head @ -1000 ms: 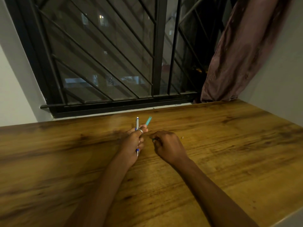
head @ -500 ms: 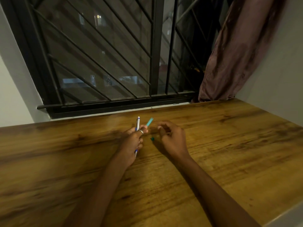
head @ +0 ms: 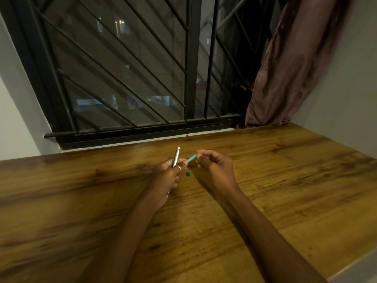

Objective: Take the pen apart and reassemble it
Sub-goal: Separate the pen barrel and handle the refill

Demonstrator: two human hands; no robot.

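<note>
Pen parts are sitting in both hands just above the middle of the frame, over the wooden desk (head: 285, 180). The left hand (head: 166, 180) is gripping the pen body (head: 175, 157), a slim silvery piece with a blue band near its top, which is pointing up and slightly right out of the fist; a ring (head: 179, 167) is showing on one finger. A teal tube (head: 191, 158) is slanting between the two hands: its lower end is resting against the left hand's fingertips, and its upper end is being pinched by the right hand (head: 216, 170), thumb and forefinger closed on it with the other fingers curled in. A small dark teal piece (head: 187, 174) is lying on the desk in the gap just below the tube (too small to tell what part it is). Both forearms are stretching up from the bottom edge of the frame. A barred window (head: 126, 74) is filling the upper left and centre, and a reddish-brown curtain (head: 289, 64) is hanging at the upper right, its hem reaching the desk's far edge.
</note>
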